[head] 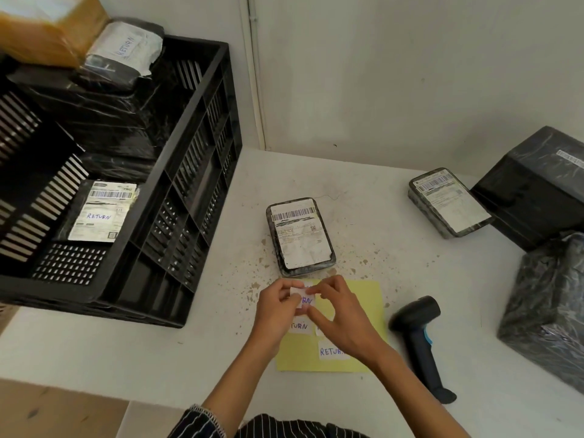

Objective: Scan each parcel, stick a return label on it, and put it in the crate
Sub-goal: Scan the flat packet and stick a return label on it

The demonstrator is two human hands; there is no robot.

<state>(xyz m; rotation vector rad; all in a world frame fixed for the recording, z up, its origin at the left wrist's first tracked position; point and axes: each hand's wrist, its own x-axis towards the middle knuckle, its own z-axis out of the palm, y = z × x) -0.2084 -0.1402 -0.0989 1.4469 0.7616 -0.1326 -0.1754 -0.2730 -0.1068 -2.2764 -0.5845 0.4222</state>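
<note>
While pinched by hands [311, 306]: label [304, 299] upright.

Dark sleeve [202, 423] with thin white stripes, white stitched cuff edge

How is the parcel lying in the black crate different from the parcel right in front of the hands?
The crate parcel lies inside the black crate; the table parcel lies on the table. The crate parcel has a handwritten RETURN label; the table parcel has none. Both are black-wrapped with white barcode labels.
</note>
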